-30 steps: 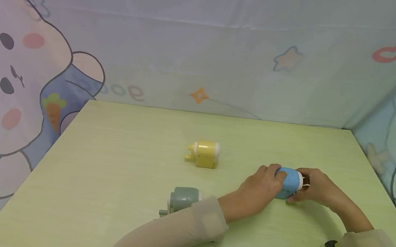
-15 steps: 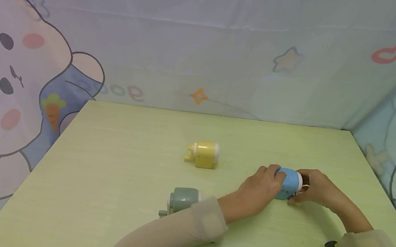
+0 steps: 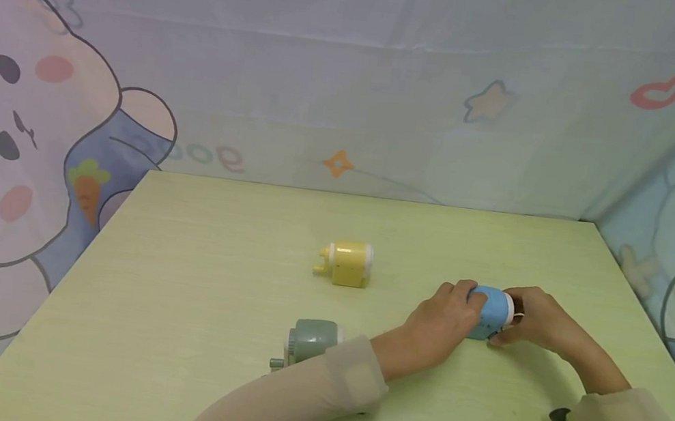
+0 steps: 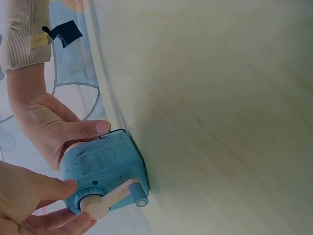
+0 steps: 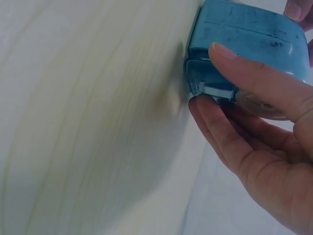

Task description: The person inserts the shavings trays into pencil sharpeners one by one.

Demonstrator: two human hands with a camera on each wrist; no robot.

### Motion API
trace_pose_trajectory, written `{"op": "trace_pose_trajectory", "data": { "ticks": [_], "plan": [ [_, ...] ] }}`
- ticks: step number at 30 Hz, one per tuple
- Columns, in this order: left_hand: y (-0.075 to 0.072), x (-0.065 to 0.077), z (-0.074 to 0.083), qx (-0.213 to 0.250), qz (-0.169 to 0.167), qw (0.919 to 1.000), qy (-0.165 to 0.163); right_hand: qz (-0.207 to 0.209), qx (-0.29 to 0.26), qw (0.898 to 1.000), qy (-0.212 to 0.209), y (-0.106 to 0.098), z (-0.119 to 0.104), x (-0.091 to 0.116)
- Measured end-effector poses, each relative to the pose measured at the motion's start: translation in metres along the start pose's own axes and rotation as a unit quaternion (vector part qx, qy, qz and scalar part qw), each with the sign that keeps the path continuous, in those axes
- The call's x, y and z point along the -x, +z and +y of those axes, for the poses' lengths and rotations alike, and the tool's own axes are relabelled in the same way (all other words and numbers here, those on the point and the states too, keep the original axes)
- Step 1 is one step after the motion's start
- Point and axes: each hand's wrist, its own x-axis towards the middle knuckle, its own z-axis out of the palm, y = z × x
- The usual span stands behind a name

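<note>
A blue crank pencil sharpener (image 3: 490, 314) stands at the right of the table, between both hands. My left hand (image 3: 442, 319) grips its crank end from the left, thumb on the body. In the left wrist view, the pale crank arm (image 4: 116, 195) with its blue knob (image 4: 139, 195) sticks out beside the left fingers (image 4: 54, 223). From the right, my right hand (image 3: 539, 319) holds the sharpener's other end, at its white rim. The right wrist view shows the right thumb (image 5: 259, 81) along the blue side and the fingers curled under the end.
A yellow crank pencil sharpener (image 3: 350, 264) stands near the middle of the table (image 3: 184, 256). Closer in, a grey-green one (image 3: 314, 338) is partly covered by my left sleeve (image 3: 299, 395). A printed cloth (image 3: 289, 82) hangs behind the table's back edge.
</note>
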Motion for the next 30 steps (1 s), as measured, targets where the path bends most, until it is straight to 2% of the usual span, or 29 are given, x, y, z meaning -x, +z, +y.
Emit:
{"op": "trace_pose_trajectory", "data": {
  "ticks": [17, 24, 30],
  "plan": [
    [0.0017, 0.0015, -0.0008, -0.012, 0.020, 0.9997, -0.004, 0.005, 0.013, 1.000, 0.008, 0.0020, -0.0048, -0.0060],
    [-0.0003, 0.0012, 0.0001, 0.005, -0.014, 0.9998, -0.016, 0.013, 0.034, 0.999, 0.020, 0.0025, -0.0062, -0.0062],
    [0.0011, 0.0017, 0.0007, 0.013, -0.018, 0.9996, -0.018, 0.011, 0.034, 0.999, 0.012, 0.0030, -0.0052, -0.0043]
  ]
}}
